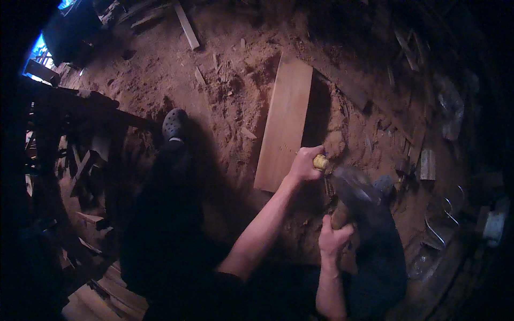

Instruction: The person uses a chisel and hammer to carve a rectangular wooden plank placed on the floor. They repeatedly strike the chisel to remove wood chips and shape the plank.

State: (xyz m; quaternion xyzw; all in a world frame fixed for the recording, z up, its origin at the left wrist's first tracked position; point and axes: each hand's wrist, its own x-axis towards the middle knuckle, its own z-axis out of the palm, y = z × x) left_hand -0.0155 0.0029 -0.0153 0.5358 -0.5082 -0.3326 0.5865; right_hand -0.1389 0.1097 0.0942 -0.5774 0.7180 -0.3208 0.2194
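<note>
My left hand [305, 165] is closed around a chisel-like tool with a yellow handle end [320, 162]; its blade is hidden. That fist is at the right side of a long, smooth wooden board [285, 115], close to its near end. A few small dark marks show on the board just beyond the hand. My right hand [334, 236] grips the wooden handle of a hammer [342, 213]. The dark hammer head [353, 186] is smeared by motion, to the right of the yellow handle end and apart from it.
Sawdust and wood scraps [199, 76] cover the brown ground. A narrow wood strip [186, 25] lies at the far left. My shoe [174, 124] is left of the board. Bent metal rods [435, 232] and a pale block [427, 165] lie to the right.
</note>
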